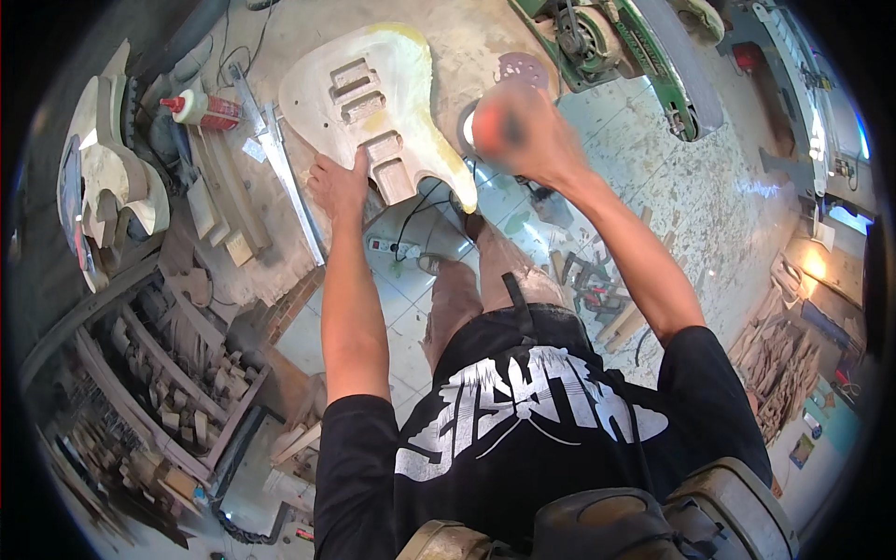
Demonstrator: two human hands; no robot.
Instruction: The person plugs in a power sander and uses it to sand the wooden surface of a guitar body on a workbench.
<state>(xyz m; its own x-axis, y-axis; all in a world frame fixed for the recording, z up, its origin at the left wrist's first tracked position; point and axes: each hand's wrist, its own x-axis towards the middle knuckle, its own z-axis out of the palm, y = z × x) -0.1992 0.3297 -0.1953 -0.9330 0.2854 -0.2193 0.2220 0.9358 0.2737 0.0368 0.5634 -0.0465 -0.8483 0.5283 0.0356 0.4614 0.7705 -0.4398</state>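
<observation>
A pale, bare-wood electric guitar body point(403, 103) lies on the workbench, its several routed cavities facing up and its horns towards me. At its near left edge, my left hand point(338, 185) grips it, thumb on the top face and fingers at the side. My right hand point(553, 154) is closed around an orange power sander point(492, 129), both smeared by motion. The sander is tilted at the body's right edge, by the waist; its pad is partly hidden and I cannot tell if it touches the wood. Just beyond it rests a brown perforated sanding disc point(523, 69).
On the bench's left are a white glue bottle point(207, 109), a metal straightedge point(297, 191) and wood strips point(229, 173). More guitar bodies point(117, 187) stand far left. A green belt sander point(644, 65) stands right. A power strip point(392, 248) lies on the floor.
</observation>
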